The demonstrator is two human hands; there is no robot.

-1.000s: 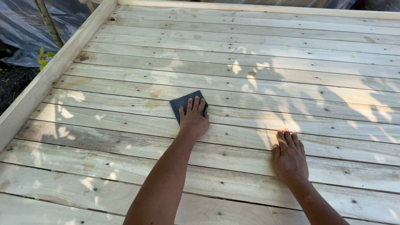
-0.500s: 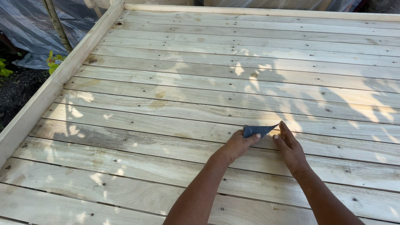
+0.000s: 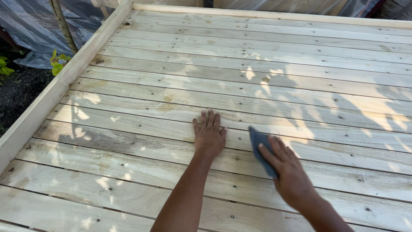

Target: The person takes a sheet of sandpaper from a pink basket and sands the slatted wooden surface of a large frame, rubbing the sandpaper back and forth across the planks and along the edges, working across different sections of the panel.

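Sanding pad has swapped hands: a sec ago the left had it, now the right hand grips it, fingers curled over the dark blue sheet, pressing it on the plank deck, mid-deck toward the near edge. Left hand now lies flat, fingers spread, empty, just beside the pad. So sanding shifts to the right hand, left as a brace. No containers in view. Raised board rim on the left edge, plastic sheeting beyond.

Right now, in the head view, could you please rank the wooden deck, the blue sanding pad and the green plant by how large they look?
1. Wooden deck, by far the largest.
2. Blue sanding pad, partly hidden under the right hand.
3. Green plant; it looks close in size to the pad and sits farther away, so this order is unsure.
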